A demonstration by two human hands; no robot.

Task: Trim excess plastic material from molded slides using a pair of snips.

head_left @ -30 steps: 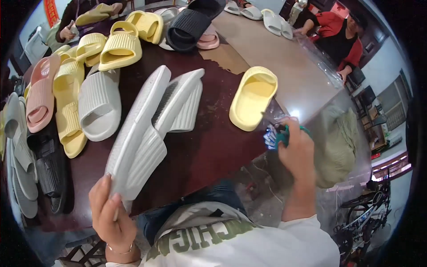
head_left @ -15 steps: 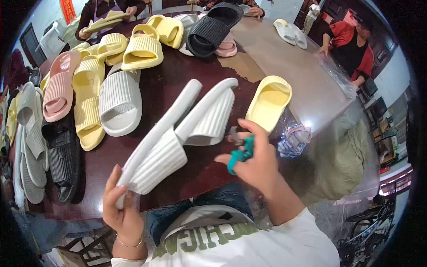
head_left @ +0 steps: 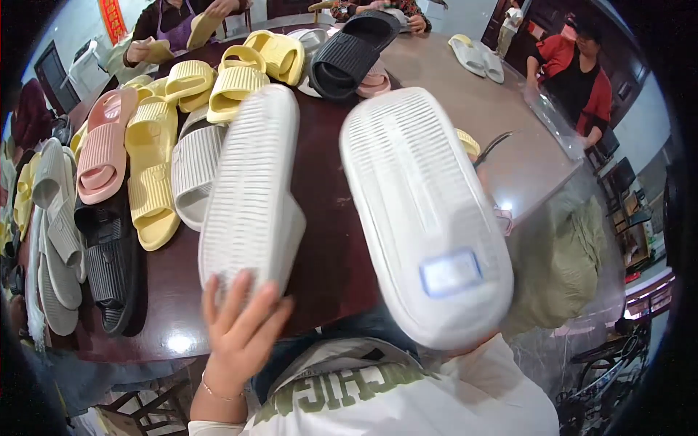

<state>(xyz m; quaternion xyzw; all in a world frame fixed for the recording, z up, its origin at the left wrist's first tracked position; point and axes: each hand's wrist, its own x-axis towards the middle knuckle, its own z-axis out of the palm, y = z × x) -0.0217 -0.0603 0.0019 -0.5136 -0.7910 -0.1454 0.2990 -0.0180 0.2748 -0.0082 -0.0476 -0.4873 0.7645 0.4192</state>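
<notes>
Left white slipper (head_left: 251, 182) rises straight from your left hand (head_left: 243, 327)

Your left hand is at the lower left of centre, its fingers (head_left: 236, 294) spread and slightly blurred across that slipper's lower end. They are not curled round it; whether they bear any of its weight, you cannot tell. From them its long axis runs upward, leaning a little right, sole toward you.

The right white slipper (head_left: 418, 196), also sole-on, fills the centre right. Its axis slants from upper left to lower right, so the pair converge toward the top, with dark counter (head_left: 327, 240) showing between. A blue-edged label (head_left: 451, 273) sits on its lower part.

Your right hand is the nearer to this slipper but hidden behind it, so its fingers' spread and grip cannot be told. Past its right edge show a thin dark blade (head_left: 496, 147) and part of a yellow slipper (head_left: 467, 142).
</notes>
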